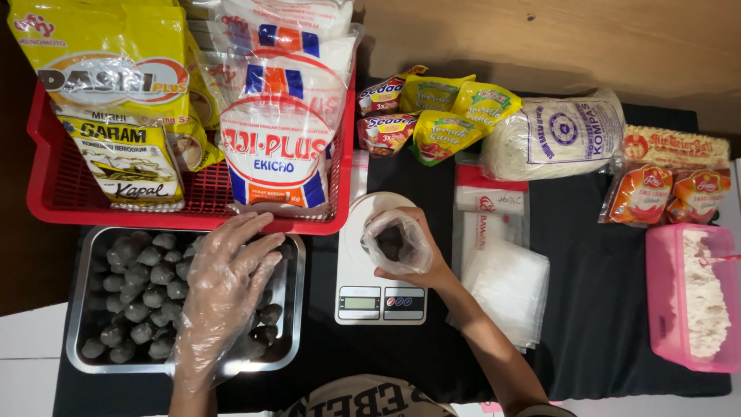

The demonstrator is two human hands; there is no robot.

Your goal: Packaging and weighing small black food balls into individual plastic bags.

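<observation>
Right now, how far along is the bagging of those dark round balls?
Early on. The small clear plastic bag, held open on the white kitchen scale by the right hand, holds a few balls. The gloved left hand reaches into the steel tray, still nearly full. Empty bags wait.

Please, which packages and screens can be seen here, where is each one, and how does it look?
Yellow bags: left in the red basket.
White bag with red and blue stripes: basket's right side.
Yellow-green sachets: top centre.
White noodle pack: right of them.
Orange sachets: far right.
Scale screen: small, greenish, on the white scale under the right hand.
</observation>
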